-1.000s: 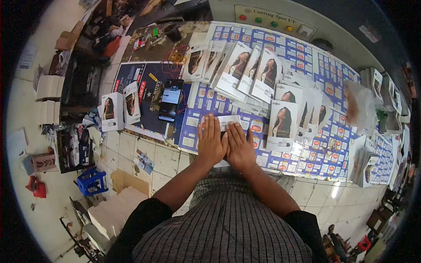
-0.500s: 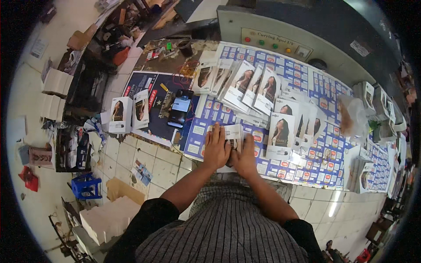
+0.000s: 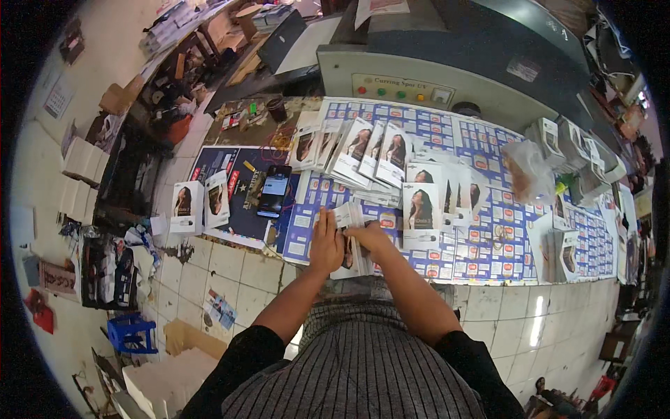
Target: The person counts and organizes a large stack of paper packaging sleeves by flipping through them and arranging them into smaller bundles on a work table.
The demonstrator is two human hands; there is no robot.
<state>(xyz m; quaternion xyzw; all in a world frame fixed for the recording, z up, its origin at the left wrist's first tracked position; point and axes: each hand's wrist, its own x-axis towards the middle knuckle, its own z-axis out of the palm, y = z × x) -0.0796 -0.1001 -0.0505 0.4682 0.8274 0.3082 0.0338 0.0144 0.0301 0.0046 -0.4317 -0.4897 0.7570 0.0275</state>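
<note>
A small bundle of flat white printed cartons (image 3: pixel 356 264) lies near the front edge of the table, between my hands. My left hand (image 3: pixel 326 246) rests along its left side, fingers stretched out and lying flat against it. From the right, my right hand (image 3: pixel 373 239) grips the bundle, its thumb reaching over the top and its fingers partly hidden. Just beyond are overlapping piles of similar cartons (image 3: pixel 359 148) with a portrait on the front. Another portrait carton (image 3: pixel 421 213) lies to the right of my right hand.
A phone (image 3: pixel 273 190) lies on a dark printed sheet to the left, near two standing carton stacks (image 3: pixel 187 207). Blue printed sheets (image 3: pixel 481 244) cover the table. A grey machine (image 3: pixel 391 73) stands behind it. More stacks (image 3: pixel 560 255) and a clear plastic bag (image 3: pixel 525 171) are at right.
My right hand, blurred before, has closed on the bundle's right side. The bundle has turned slightly, and more layered edges show. The view has shifted, showing more of the room's far side.
</note>
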